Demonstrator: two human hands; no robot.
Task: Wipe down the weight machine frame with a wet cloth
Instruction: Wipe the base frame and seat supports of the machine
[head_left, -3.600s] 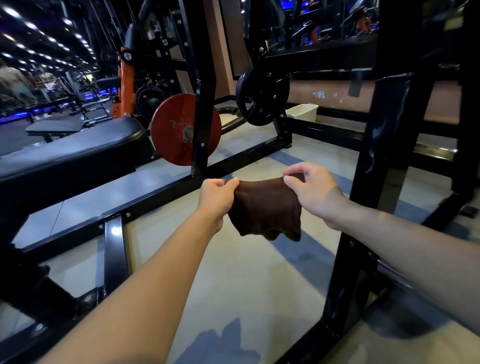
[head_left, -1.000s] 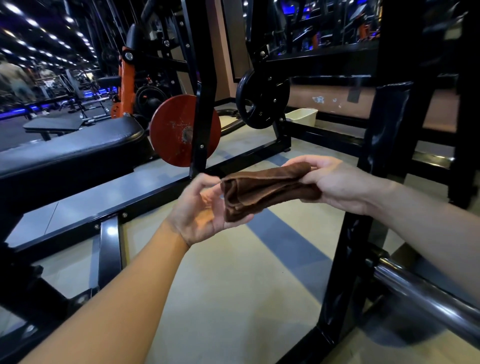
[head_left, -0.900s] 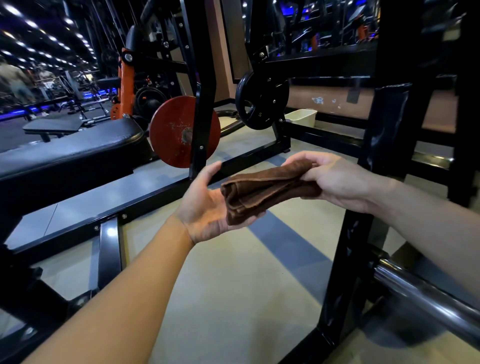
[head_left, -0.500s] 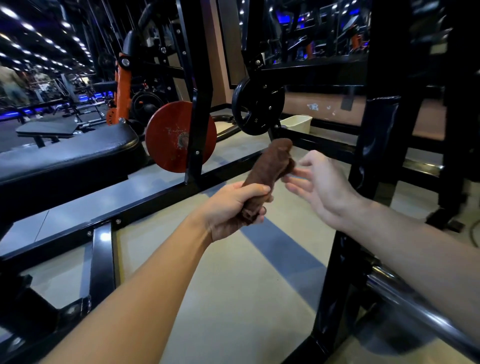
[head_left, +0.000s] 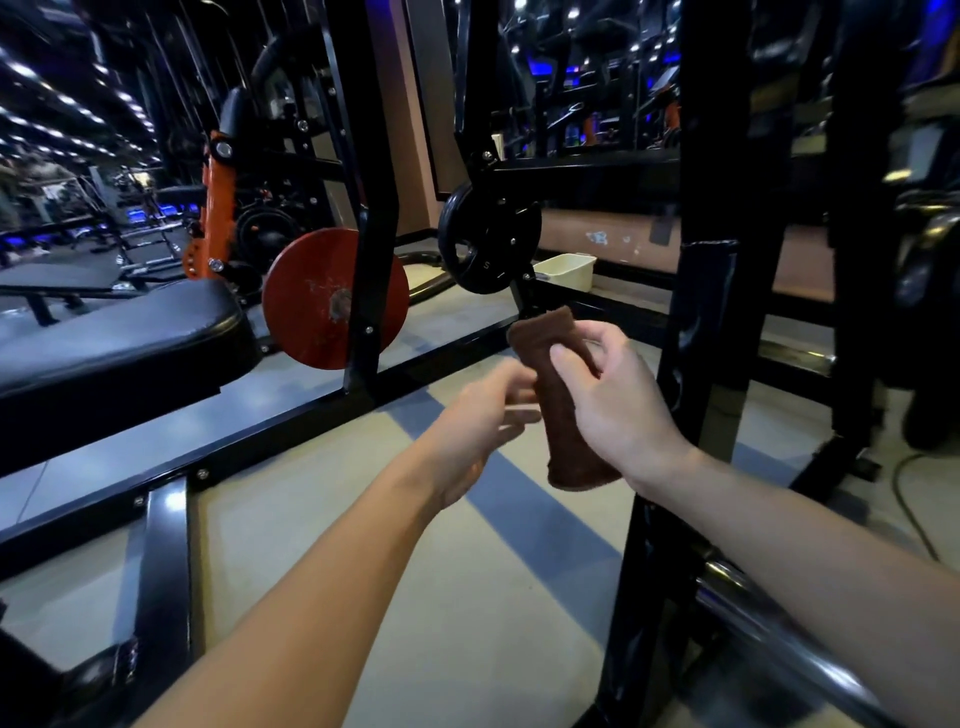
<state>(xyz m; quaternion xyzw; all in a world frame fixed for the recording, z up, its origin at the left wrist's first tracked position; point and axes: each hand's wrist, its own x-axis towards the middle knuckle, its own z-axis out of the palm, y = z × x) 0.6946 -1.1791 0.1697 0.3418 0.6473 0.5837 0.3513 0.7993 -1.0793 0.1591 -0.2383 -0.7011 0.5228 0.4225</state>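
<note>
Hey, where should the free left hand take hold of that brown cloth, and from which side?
Probably the lower end of the brown cloth, coming in from the left. The right hand already pinches the folded cloth near its upper half, and it hangs roughly upright, so the bottom below that grip is free. The left hand is open just beside it.

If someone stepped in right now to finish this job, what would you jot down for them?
Right hand: grips the folded brown cloth, held upright in mid-air.
Left hand: open, blurred, beside the cloth, holding nothing.
Frame: the nearest black upright stands just right of the cloth; the base rail runs along the floor to the left.
Done: cloth folded and in hand.
Left: all the wiping; the cloth touches no part of the frame.
</note>
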